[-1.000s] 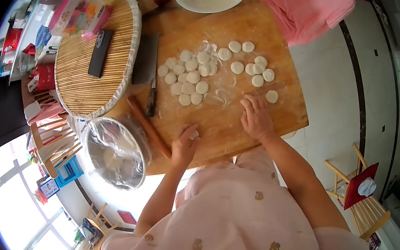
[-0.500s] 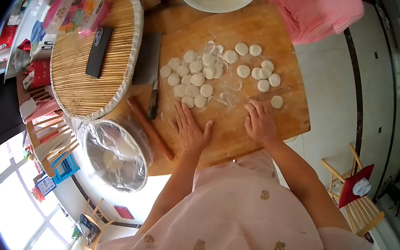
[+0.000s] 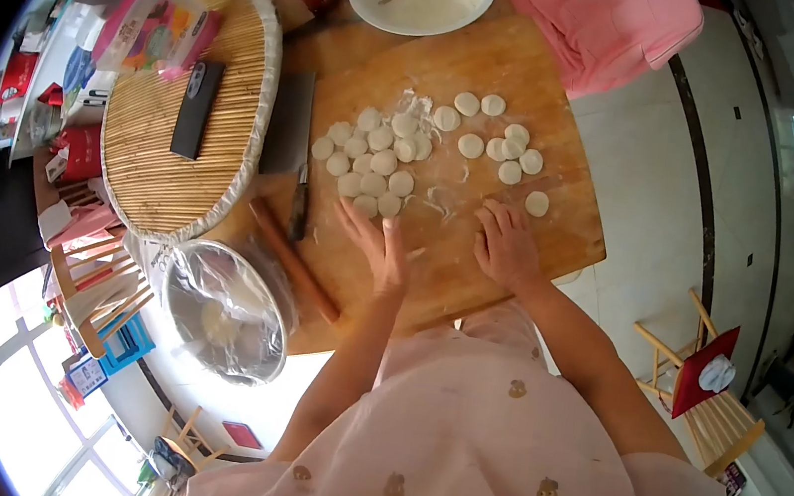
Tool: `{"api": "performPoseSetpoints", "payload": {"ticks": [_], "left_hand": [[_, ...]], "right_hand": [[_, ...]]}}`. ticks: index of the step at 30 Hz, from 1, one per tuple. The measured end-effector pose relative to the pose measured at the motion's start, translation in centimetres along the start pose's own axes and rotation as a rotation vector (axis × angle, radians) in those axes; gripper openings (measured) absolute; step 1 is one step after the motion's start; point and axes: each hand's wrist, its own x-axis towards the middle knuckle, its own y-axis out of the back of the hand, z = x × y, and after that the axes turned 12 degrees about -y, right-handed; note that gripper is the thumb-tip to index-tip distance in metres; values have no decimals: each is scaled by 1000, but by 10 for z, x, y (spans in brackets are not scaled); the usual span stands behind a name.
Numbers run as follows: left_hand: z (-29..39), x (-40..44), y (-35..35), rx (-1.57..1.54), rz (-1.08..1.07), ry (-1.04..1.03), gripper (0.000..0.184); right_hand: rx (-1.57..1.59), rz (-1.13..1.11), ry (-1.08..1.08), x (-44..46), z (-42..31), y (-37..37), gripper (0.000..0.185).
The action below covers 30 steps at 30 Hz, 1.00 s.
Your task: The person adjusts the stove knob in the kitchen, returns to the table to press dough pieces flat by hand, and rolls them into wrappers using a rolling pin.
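Note:
My left hand (image 3: 382, 252) is over the near part of the wooden board (image 3: 453, 276), fingers apart, its tips by the lower edge of a cluster of dough rounds (image 3: 372, 185). Nothing shows in its fingers; what lies under the palm is hidden. My right hand (image 3: 506, 245) rests on the board with bent fingers, just left of a single dough round (image 3: 537, 203); whether something is beneath them is hidden. Several more rounds (image 3: 509, 173) lie farther back on the right, some overlapping. A rolling pin (image 3: 295, 262) lies slanted at the board's left side, near a knife (image 3: 299, 205).
A round woven tray (image 3: 148, 155) bears a dark phone-like object (image 3: 196, 109) and a plastic bag (image 3: 155, 26). A wide cleaver-like blade (image 3: 288, 123) lies beside it. A plastic-covered bowl (image 3: 226, 311) stands at near left, a white flour bowl (image 3: 418, 15) at the back.
My left hand has gone from closed around a small pale piece to spread fingers, and moved up toward the dough cluster. The piece no longer shows. My right hand has hardly moved.

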Motion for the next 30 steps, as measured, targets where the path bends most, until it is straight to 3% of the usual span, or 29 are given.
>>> {"api": "performPoseSetpoints", "payload": {"ticks": [1, 4, 7, 13, 16, 19, 22, 25, 30], "left_hand": [[12, 8, -3, -196, 98, 31, 96], [5, 15, 11, -4, -32, -63, 85], [-9, 2, 29, 157, -168, -210, 85], [-25, 26, 28, 133, -240, -204, 84], [-21, 26, 4, 350, -266, -178, 81], [5, 34, -1, 136, -232, -310, 75], [-24, 80, 4, 349, -89, -377, 74], [-46, 111, 0, 406, -164, -324, 73], [-11, 85, 4, 330, -282, -317, 71]], "right_hand": [[8, -4, -2, 0, -1, 0, 40], [-5, 6, 12, 3, -1, -2, 40], [4, -2, 11, 4, 0, -2, 38], [0, 4, 21, 6, -3, 4, 37], [-20, -13, 13, 6, -4, 4, 36], [-13, -35, -8, 4, -3, 2, 34], [-18, -34, -7, 6, -2, 2, 32], [-8, -52, 4, 10, -4, 6, 32], [-19, -48, 25, 8, 0, 3, 34]]}}
